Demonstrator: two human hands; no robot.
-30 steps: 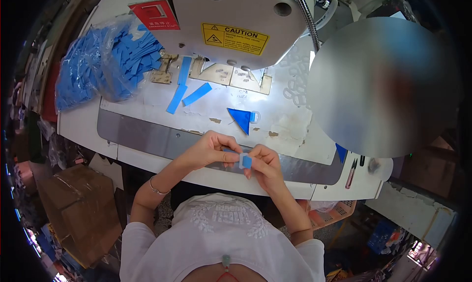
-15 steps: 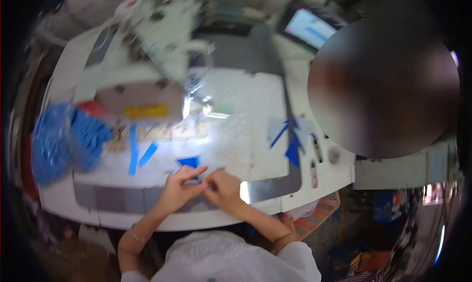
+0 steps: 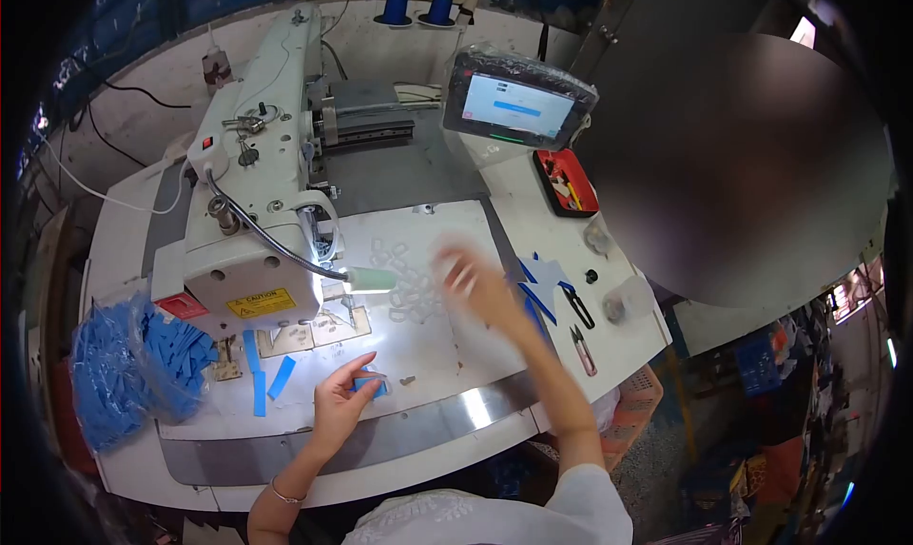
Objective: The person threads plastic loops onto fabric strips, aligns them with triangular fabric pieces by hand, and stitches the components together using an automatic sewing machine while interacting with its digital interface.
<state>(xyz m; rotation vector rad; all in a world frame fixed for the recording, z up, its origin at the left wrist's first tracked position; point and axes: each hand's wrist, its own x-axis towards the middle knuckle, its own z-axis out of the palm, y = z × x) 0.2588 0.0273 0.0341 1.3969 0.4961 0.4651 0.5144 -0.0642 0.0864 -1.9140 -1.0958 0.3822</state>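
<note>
My left hand (image 3: pixel 339 405) is over the front of the white work surface, its thumb and fingers closed on a small blue piece (image 3: pixel 369 384). Part of that piece is hidden by the fingers. To the right, my right hand (image 3: pixel 473 283) hangs over the surface, smeared by motion, so its fingers cannot be made out clearly. Just left of it lie several translucent plastic rings (image 3: pixel 404 283). Two blue strips (image 3: pixel 281 378) (image 3: pixel 259 393) lie left of my left hand, near the metal plates under the machine head.
The sewing machine (image 3: pixel 252 250) stands at the left, beside a bag of blue strips (image 3: pixel 124 374). A screen (image 3: pixel 519 104) and a red tray (image 3: pixel 567 184) are at the back right. Blue triangular pieces (image 3: pixel 538 301), black snips (image 3: pixel 576 306) and pink-handled snips (image 3: pixel 583 351) lie at the right.
The view has swung up and to the right. My right hand has parted from my left and moved forward and right, over beside the rings. The left still grips a blue piece.
</note>
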